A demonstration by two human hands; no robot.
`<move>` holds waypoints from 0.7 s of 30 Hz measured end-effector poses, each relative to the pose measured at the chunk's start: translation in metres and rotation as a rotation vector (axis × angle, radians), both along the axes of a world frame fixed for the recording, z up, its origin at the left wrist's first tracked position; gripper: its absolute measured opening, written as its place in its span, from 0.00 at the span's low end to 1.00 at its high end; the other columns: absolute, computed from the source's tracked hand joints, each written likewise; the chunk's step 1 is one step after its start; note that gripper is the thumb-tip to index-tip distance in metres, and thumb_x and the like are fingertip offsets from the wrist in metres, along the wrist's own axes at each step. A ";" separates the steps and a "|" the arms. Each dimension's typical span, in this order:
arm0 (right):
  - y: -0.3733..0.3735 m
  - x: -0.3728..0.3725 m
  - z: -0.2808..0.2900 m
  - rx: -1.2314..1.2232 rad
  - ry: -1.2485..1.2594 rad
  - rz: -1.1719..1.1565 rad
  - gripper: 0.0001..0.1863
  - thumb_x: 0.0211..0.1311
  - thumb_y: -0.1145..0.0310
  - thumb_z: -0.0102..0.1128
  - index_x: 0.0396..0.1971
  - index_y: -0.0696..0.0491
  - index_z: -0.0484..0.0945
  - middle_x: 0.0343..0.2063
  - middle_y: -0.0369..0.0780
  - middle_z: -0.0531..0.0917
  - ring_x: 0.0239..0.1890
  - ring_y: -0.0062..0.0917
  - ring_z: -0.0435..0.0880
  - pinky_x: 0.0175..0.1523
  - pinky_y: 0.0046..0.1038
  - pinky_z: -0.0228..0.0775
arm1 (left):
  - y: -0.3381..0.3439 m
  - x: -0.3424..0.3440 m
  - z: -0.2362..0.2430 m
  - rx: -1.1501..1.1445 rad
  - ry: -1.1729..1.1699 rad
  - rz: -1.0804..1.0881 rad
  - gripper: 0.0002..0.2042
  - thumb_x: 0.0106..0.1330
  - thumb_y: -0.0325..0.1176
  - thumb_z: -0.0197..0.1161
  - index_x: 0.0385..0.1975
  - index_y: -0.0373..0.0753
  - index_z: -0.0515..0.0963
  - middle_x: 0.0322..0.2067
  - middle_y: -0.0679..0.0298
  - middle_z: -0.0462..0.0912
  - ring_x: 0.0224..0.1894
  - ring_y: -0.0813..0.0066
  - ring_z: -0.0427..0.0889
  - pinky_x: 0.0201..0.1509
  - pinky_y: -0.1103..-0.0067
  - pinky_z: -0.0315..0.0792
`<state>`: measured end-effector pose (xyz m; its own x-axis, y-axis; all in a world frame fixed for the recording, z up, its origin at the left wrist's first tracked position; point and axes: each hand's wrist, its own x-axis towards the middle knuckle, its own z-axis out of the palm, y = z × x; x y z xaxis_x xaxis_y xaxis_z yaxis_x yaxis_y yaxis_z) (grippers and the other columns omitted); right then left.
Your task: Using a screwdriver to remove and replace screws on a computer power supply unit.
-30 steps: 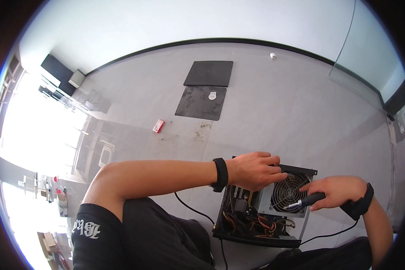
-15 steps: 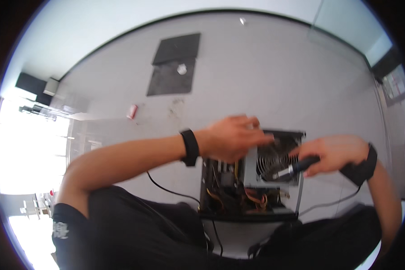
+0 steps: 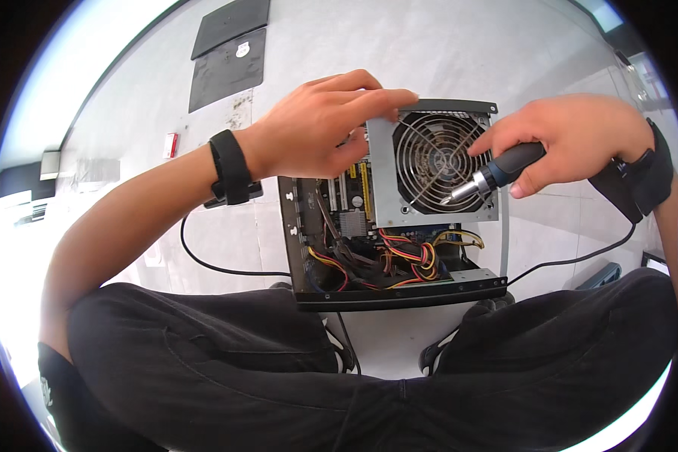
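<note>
- The view has dropped and closed in over the last second: the open black desktop computer case (image 3: 369,248) with its tangle of coloured wires now fills the middle, between the person's knees on the pale floor (image 3: 444,53).
- The left hand (image 3: 320,124) has slid along to the far left corner of the grey metal power supply box with the round wire fan grille (image 3: 433,162), fingers curled over its top edge, gripping it.
- The right hand (image 3: 572,135) is closed around the black-handled screwdriver (image 3: 493,173); a second ago the tool lay lower and flatter, and now its metal tip points at the near right part of the grille.
- To my eye that reads as steadying the box while the tool is brought to a fixing; whether the tip touches metal I cannot tell.
- Two dark flat panels (image 3: 226,49) lie well apart on the far left floor, and a small red object (image 3: 171,145) sits nearer the left forearm.
</note>
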<state>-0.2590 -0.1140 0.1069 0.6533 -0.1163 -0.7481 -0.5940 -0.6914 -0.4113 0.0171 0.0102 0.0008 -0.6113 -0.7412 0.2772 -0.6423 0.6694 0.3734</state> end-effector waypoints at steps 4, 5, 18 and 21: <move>-0.001 -0.001 0.001 0.001 0.054 -0.003 0.15 0.56 0.63 0.76 0.35 0.58 0.81 0.63 0.47 0.81 0.54 0.43 0.85 0.57 0.37 0.75 | 0.000 0.002 0.001 0.005 0.015 -0.004 0.36 0.54 0.18 0.57 0.69 0.42 0.68 0.48 0.63 0.86 0.52 0.62 0.83 0.57 0.68 0.81; -0.002 -0.001 0.001 -0.001 0.042 0.007 0.15 0.56 0.63 0.76 0.35 0.57 0.81 0.63 0.47 0.80 0.54 0.43 0.85 0.57 0.37 0.75 | 0.000 0.003 0.001 0.006 0.022 0.002 0.35 0.54 0.20 0.57 0.68 0.44 0.69 0.47 0.64 0.85 0.51 0.63 0.83 0.56 0.69 0.81; 0.005 -0.001 0.015 -0.151 -0.017 0.014 0.16 0.55 0.64 0.74 0.39 0.56 0.83 0.31 0.40 0.83 0.32 0.30 0.81 0.40 0.32 0.73 | 0.002 -0.005 0.001 -0.102 -0.141 -0.003 0.35 0.56 0.22 0.59 0.69 0.46 0.67 0.46 0.65 0.86 0.56 0.65 0.81 0.60 0.68 0.79; 0.007 0.001 0.015 -0.146 -0.118 -0.106 0.15 0.56 0.62 0.74 0.35 0.56 0.82 0.24 0.38 0.78 0.27 0.28 0.76 0.35 0.31 0.68 | 0.004 -0.008 0.002 -0.076 -0.162 0.033 0.34 0.57 0.22 0.61 0.69 0.47 0.68 0.47 0.63 0.86 0.56 0.65 0.80 0.61 0.69 0.78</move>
<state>-0.2581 -0.1075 0.1220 0.7138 -0.2908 -0.6371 -0.6202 -0.6851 -0.3822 0.0091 0.0144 0.0023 -0.6285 -0.7421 0.2329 -0.7117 0.6695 0.2125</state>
